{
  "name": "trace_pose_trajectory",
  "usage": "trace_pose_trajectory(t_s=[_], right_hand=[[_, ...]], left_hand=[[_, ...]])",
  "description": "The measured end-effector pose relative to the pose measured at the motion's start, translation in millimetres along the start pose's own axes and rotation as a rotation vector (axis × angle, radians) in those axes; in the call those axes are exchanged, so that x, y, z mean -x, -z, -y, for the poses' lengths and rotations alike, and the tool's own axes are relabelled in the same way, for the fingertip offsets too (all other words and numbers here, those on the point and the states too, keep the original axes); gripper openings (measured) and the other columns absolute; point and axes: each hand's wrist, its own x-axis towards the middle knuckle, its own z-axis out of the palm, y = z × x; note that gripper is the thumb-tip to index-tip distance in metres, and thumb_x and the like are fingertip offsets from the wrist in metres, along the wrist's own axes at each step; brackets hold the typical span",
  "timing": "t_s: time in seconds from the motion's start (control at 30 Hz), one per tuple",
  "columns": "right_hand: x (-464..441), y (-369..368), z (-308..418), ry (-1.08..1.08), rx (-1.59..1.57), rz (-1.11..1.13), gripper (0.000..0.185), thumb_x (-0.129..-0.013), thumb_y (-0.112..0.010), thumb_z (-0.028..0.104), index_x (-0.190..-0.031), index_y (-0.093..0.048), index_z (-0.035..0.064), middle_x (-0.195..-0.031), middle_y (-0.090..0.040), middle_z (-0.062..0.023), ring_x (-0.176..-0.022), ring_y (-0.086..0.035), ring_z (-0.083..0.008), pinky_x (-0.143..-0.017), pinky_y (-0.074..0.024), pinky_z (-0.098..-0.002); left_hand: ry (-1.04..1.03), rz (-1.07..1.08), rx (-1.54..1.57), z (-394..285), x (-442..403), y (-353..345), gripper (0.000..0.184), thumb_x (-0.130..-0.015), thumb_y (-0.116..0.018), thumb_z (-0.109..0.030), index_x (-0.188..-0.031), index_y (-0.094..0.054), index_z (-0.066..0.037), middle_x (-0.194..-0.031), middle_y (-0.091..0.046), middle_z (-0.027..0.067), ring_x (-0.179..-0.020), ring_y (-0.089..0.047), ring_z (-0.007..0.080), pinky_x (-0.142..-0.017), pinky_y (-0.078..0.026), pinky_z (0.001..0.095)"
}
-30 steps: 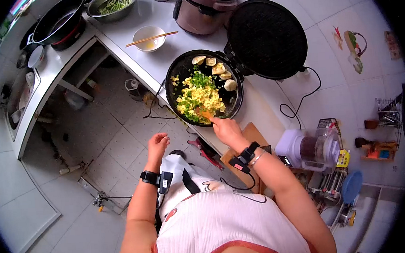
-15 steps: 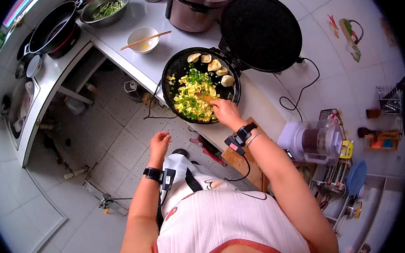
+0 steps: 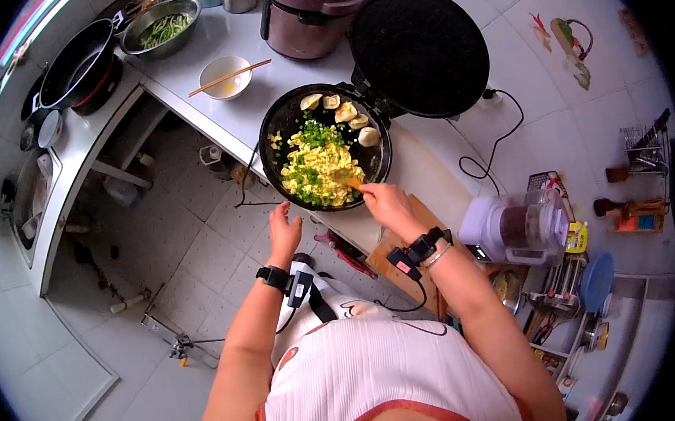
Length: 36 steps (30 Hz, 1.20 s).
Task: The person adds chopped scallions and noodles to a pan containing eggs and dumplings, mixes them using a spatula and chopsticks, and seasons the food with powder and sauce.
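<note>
My right hand (image 3: 390, 208) grips a wooden spatula (image 3: 350, 182) at the near right rim of a round black electric griddle (image 3: 269, 164). The spatula's blade rests among chopped yellow egg (image 3: 323, 168) and green scallions (image 3: 318, 132). Along the griddle's far right side lie several pale dumpling-like pieces (image 3: 345, 112). My left hand (image 3: 283, 231) hovers just off the griddle's near left edge, empty, with thumb and fingers apart. The griddle's black lid (image 3: 420, 52) stands raised on its hinge behind.
A white bowl (image 3: 223, 79) with chopsticks (image 3: 230, 78) across it sits left of the griddle, near a pink-brown cooker (image 3: 310, 17). Farther left are a metal bowl of green shreds (image 3: 131, 39) and a black pan (image 3: 51, 90). A food processor (image 3: 520, 229) and wooden board (image 3: 403, 249) lie right.
My left hand has risen toward the griddle and its fingers have spread. My right hand has shifted slightly toward me, with the spatula. The whole view has moved a little.
</note>
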Motion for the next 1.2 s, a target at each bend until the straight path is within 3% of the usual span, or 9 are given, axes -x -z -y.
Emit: trace_pose_trajectory(t_s=[0.13,0.37,0.63,0.8,0.87,0.97,1.2], right_hand=[[-30.3,-3.0,-24.4,-0.004,-0.019,-0.117,0.027,-0.079,-0.049,0.018,-0.100,-0.064,0.0080,-0.093,-0.062,-0.0180,-0.085,-0.059,-0.0352,-0.079,-0.0471,-0.0413],[-36.6,-8.0,-27.4,-0.026,0.036,0.002,0.028,-0.079,-0.048,0.016,-0.101,-0.064,0.0084,-0.095,-0.061,-0.0199,-0.089,-0.058,-0.0357,-0.083,-0.0454,-0.0415],[-49.2,-15.6,-26.4,0.071,-0.052,-0.137,0.026,-0.081,-0.049,0.017,-0.102,-0.062,0.0074,-0.092,-0.061,-0.0207,-0.086,-0.058,-0.0377,-0.078,-0.0459,-0.0434],[-26.3,-10.8,-18.9,0.028,0.001,-0.056,0.026,-0.081,-0.049,0.018,-0.101,-0.062,0.0073,-0.091,-0.062,-0.0189,-0.084,-0.059,-0.0362,-0.077,-0.0463,-0.0433],[-12.7,1.2,-24.1,0.030,-0.040,-0.045,0.026,-0.080,-0.050,0.018,-0.100,-0.063,0.0077,-0.091,-0.062,-0.0183,-0.084,-0.059,-0.0361,-0.076,-0.0465,-0.0435],[9.9,5.9,-22.4,-0.010,-0.053,-0.011,0.026,-0.079,-0.051,0.020,-0.100,-0.063,0.0088,-0.091,-0.062,-0.0182,-0.084,-0.059,-0.0355,-0.076,-0.0467,-0.0427],[14.0,-17.1,-30.2,-0.014,-0.032,-0.067,0.025,-0.079,-0.051,0.018,-0.098,-0.064,0.0097,-0.088,-0.062,-0.0190,-0.082,-0.060,-0.0351,-0.074,-0.0472,-0.0430]], left_hand=[[0.045,0.038,0.048,1.0,2.2,-3.3,0.041,-0.072,-0.062,-0.009,-0.111,-0.050,-0.005,-0.108,-0.052,0.0170,-0.097,-0.054,0.0294,-0.083,-0.045,0.0376],[0.046,0.049,0.103,4.0,5.8,-4.5,0.040,-0.072,-0.062,-0.009,-0.110,-0.051,-0.004,-0.109,-0.052,0.0172,-0.098,-0.054,0.0294,-0.083,-0.045,0.0374],[0.047,0.036,0.114,7.8,10.4,1.4,0.033,-0.072,-0.062,-0.009,-0.104,-0.054,-0.003,-0.104,-0.054,0.0161,-0.094,-0.055,0.0279,-0.082,-0.045,0.0360],[0.067,0.026,0.156,14.3,16.2,2.1,0.032,-0.072,-0.062,-0.009,-0.103,-0.055,-0.004,-0.103,-0.055,0.0155,-0.094,-0.055,0.0275,-0.082,-0.046,0.0359],[0.073,0.024,0.117,15.4,15.3,1.2,0.033,-0.074,-0.061,-0.007,-0.106,-0.056,-0.002,-0.102,-0.058,0.0125,-0.089,-0.057,0.0207,-0.074,-0.048,0.0312],[0.110,0.035,0.146,20.0,16.3,3.0,0.032,-0.072,-0.061,-0.009,-0.103,-0.056,-0.003,-0.102,-0.056,0.0146,-0.092,-0.056,0.0267,-0.081,-0.046,0.0355],[0.119,0.088,0.145,19.1,14.1,-2.3,0.032,-0.073,-0.061,-0.012,-0.103,-0.056,-0.003,-0.102,-0.058,0.0151,-0.092,-0.057,0.0263,-0.080,-0.046,0.0356]])
